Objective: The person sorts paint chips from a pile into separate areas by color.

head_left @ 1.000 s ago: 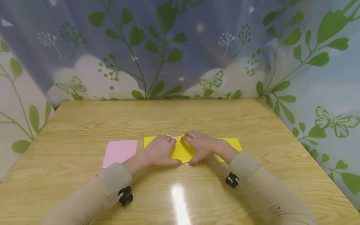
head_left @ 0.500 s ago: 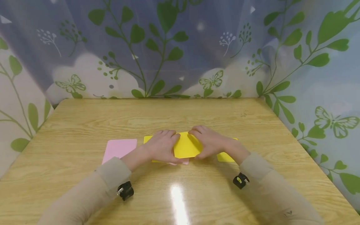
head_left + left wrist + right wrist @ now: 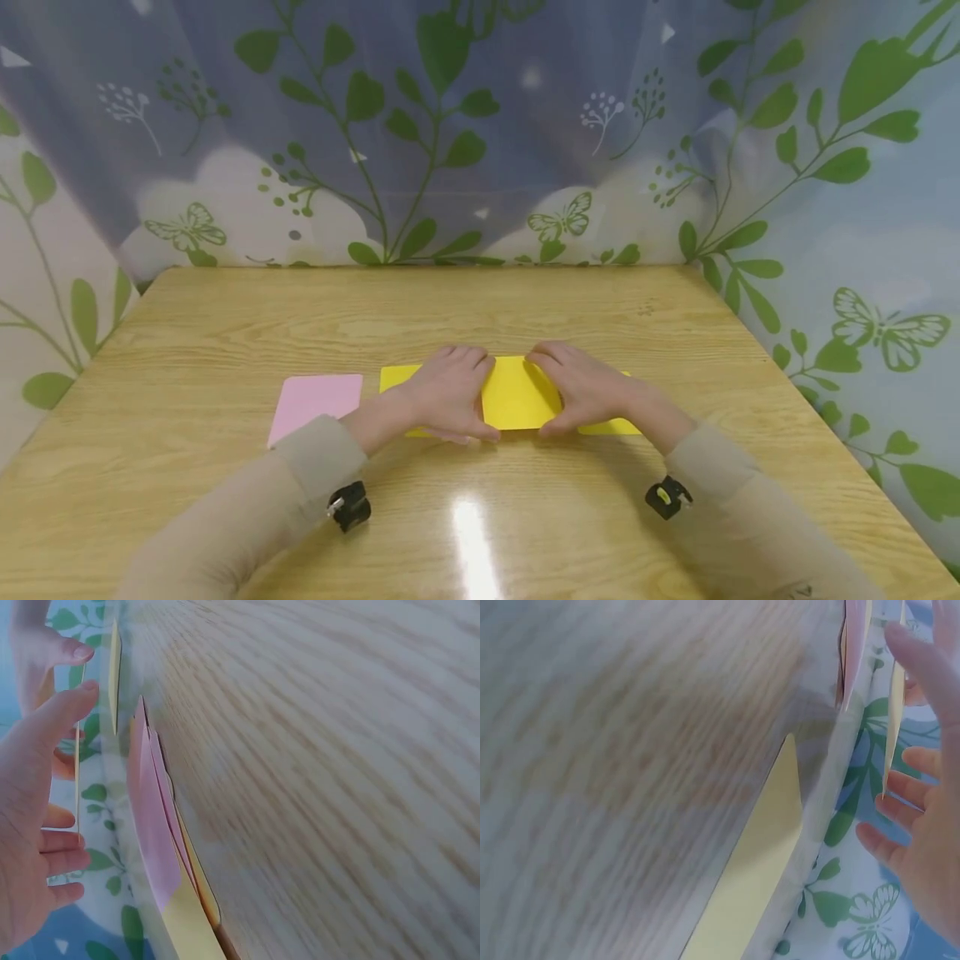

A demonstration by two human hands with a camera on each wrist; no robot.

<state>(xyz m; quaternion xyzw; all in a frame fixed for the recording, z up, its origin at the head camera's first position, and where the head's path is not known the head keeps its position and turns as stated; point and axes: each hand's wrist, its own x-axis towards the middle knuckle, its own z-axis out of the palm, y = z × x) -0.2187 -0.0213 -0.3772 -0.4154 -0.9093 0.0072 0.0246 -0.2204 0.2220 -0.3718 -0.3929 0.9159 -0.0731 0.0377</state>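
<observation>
Between both hands is a yellow paper card point(image 3: 521, 393), seen edge-on and raised above the table in the left wrist view. My left hand point(image 3: 452, 387) holds its left side, thumb at the near edge and fingers at the far edge. On the right side, my right hand point(image 3: 585, 385) grips it the same way. Below the left hand lie overlapping pink cards point(image 3: 154, 817) and yellow cards point(image 3: 191, 922). Another yellow card point(image 3: 750, 862) lies flat under the right hand, partly hidden by that hand and wrist in the head view.
A pink card point(image 3: 315, 404) lies farther left on the wooden table point(image 3: 480, 312), partly behind the left forearm. A leaf-patterned curtain point(image 3: 480, 167) hangs along the table's back and sides. Both wrists carry small black cameras point(image 3: 667, 497).
Both hands have lifted the yellow card off the overlapping cards and carried it to the right, toward the right-hand yellow card. The pink card at left has stayed put.
</observation>
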